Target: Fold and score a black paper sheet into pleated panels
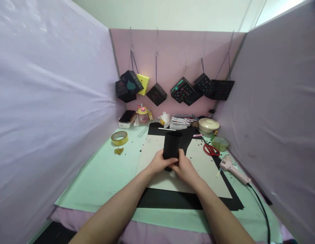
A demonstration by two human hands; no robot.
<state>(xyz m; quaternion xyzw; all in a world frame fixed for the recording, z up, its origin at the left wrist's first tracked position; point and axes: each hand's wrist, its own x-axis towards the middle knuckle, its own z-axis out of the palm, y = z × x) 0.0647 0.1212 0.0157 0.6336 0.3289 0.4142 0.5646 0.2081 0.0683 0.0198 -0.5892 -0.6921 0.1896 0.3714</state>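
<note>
A sheet of black paper [172,145], curled into an open-topped tube, stands upright between my two hands above the middle of the table. My left hand [161,161] wraps its lower left side, thumb across the front. From the right, my right hand [183,166] grips the lower part, and the two thumbs meet near the bottom. The fingers behind the tube are hidden. Under my hands lies a large pale sheet [154,179] on top of black card [170,200]. Another black piece [187,137] shows just behind the tube.
Yellow tape roll [119,138] lies left. Red-handled scissors [211,150] and a corded pink glue gun [235,170] lie right. Along the back are pens [182,120], a lidded cream bowl [208,125] and a yellow-topped jar [143,115]. Black decorated boxes [156,94] hang on the pink wall.
</note>
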